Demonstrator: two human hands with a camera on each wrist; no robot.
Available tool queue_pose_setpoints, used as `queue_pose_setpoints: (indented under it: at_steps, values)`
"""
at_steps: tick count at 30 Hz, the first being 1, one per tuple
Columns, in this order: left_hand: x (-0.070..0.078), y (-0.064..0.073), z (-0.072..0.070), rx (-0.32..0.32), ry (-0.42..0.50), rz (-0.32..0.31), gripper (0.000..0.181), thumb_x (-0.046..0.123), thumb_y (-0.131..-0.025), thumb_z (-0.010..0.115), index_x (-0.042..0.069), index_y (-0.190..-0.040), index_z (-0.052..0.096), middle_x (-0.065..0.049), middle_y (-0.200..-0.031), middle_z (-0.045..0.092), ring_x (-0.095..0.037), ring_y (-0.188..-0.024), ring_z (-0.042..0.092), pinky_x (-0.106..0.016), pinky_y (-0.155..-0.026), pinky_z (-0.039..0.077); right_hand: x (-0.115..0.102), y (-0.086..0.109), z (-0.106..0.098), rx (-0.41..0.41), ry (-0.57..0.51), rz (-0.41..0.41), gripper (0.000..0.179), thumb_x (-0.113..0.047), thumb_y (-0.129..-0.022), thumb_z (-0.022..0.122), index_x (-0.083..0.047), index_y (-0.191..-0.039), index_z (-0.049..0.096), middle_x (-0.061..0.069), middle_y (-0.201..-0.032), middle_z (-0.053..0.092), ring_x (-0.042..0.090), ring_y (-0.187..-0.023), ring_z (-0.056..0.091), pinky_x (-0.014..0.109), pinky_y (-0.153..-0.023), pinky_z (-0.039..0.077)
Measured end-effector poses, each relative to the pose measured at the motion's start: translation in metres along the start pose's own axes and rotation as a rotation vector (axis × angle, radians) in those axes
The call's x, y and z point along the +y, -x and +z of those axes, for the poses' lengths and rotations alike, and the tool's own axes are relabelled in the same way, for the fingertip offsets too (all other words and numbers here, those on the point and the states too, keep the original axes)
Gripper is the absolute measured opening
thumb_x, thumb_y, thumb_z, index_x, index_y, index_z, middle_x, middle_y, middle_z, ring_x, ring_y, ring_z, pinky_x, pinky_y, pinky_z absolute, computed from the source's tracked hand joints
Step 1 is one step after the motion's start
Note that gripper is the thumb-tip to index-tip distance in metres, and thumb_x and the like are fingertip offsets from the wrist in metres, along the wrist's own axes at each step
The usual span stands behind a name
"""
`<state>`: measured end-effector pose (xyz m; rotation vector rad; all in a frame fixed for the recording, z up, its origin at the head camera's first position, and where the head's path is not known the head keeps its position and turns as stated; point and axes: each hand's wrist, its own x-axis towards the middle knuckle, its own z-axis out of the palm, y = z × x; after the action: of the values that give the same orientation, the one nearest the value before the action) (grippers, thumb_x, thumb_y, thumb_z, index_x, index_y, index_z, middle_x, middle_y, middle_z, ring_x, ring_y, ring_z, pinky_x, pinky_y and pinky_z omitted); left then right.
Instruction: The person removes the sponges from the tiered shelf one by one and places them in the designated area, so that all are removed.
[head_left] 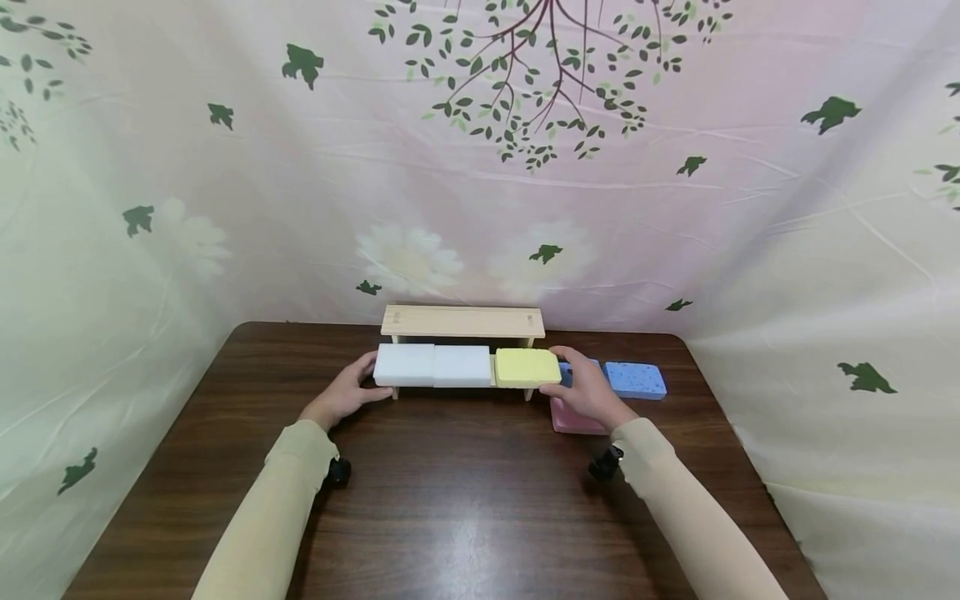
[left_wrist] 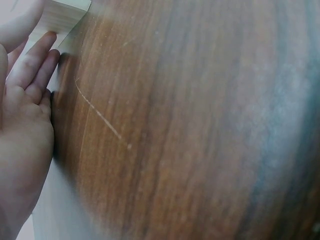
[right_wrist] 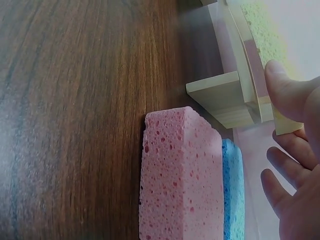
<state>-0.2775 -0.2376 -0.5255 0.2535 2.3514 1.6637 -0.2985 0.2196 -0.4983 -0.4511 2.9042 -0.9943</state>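
Two white rectangular blocks, a left one (head_left: 405,365) and a right one (head_left: 462,367), lie side by side on a small wooden shelf (head_left: 492,371), with a yellow sponge (head_left: 527,367) to their right. My left hand (head_left: 348,390) is at the left end of the row, its thumb and fingers spread about the left white block's end. In the left wrist view, the fingers (left_wrist: 37,67) look straight beside pale wood. With thumb and fingers, my right hand (head_left: 588,390) pinches the yellow sponge's right end. The right wrist view shows the thumb (right_wrist: 285,87) against that sponge.
A higher wooden tier (head_left: 462,321) stands behind the row. On the dark wooden table (head_left: 465,500), a pink sponge (head_left: 573,418) and two blue sponges, one at far right (head_left: 636,380), lie near my right hand, which partly covers the others. Printed cloth (head_left: 480,192) hangs behind.
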Motion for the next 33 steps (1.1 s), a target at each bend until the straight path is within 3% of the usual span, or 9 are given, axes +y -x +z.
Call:
queue_pose_setpoints:
  at_steps: [16,25,33]
  values:
    - [-0.002,-0.001,0.001,0.012,0.001,0.002,0.084,0.006,-0.096,0.077,0.003,-0.164,0.029,-0.026,-0.164,0.039,-0.043,-0.155,0.028,-0.066,-0.125,0.015,0.005,0.013,-0.014,0.037,0.011,-0.053,0.073,-0.022,-0.09,0.086,-0.002,-0.15,0.048,0.02,-0.15,0.055,0.04,-0.138,0.052,0.061,-0.111,0.044]
    - [-0.029,-0.015,-0.002,0.015,-0.026,0.003,0.085,0.009,-0.096,0.078,0.004,-0.165,0.027,-0.025,-0.164,0.039,-0.043,-0.155,0.028,-0.066,-0.124,0.016,0.015,0.024,-0.023,0.045,0.024,-0.051,0.074,-0.022,-0.089,0.087,-0.002,-0.15,0.049,0.023,-0.149,0.054,0.042,-0.136,0.053,0.063,-0.109,0.045]
    - [-0.032,-0.016,-0.002,0.02,-0.037,0.018,0.089,0.018,-0.094,0.082,0.011,-0.165,0.029,-0.02,-0.163,0.042,-0.039,-0.154,0.032,-0.065,-0.124,0.019,0.028,0.036,-0.03,0.031,-0.017,-0.024,0.074,-0.022,-0.091,0.086,-0.004,-0.151,0.047,0.022,-0.151,0.053,0.043,-0.136,0.052,0.066,-0.111,0.042]
